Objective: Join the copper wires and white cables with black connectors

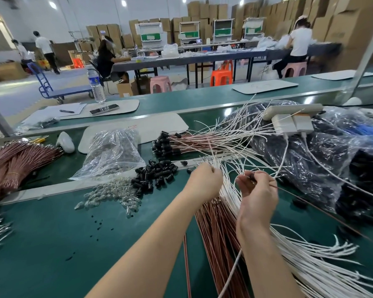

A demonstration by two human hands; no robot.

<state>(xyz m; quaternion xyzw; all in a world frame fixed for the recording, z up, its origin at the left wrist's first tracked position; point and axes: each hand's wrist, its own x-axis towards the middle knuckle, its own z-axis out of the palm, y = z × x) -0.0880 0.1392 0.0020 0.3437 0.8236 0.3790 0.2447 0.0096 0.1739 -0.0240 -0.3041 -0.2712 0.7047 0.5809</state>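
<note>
Copper wires [218,229] and white cables [310,261] fan across the bench [52,233] at lower centre. My left hand [204,179] curls its fingers [212,168] round cable ends; my right hand [256,194] pinches one copper wire. I'd align both tips squarely before seating one of the black connectors [155,175].

Two bare hands are picked up here: the left hand [202,179] at centre, the right hand [256,196] just toward three o'clock. Both forearms [155,233] are shown uncovered and slim, right down to the frame's edge at six o'clock.
</note>
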